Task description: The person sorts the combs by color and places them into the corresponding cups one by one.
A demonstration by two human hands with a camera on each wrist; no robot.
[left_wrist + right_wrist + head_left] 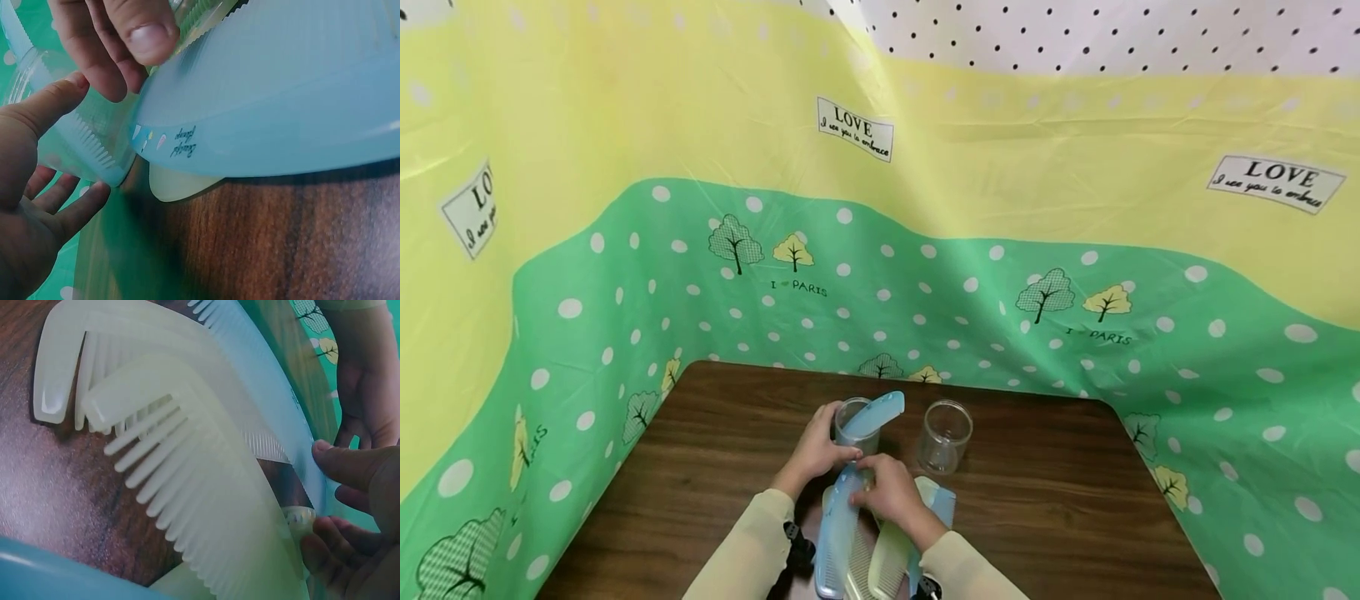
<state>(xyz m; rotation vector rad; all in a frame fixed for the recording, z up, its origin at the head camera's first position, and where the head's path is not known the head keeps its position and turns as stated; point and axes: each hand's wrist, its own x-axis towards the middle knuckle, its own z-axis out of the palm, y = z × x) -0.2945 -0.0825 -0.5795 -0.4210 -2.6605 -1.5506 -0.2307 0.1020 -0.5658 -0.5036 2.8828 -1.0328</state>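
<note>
The left hand (815, 443) is gripping the cup (859, 445), one comb (882, 409) leaning inside, while the right hand (891, 493), its hold indeterminable, is meeting the nearer comb (835, 542), apparently for pickup, the next move requiring a secure pinch.

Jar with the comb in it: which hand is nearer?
Left. The left hand holds the jar round its sides; the right hand is just on its near side, at another blue comb.

Head camera high, facing forward and down over table (1060, 500); both wrist cameras very close, looking across combs (209, 444), which all three views share.
</note>
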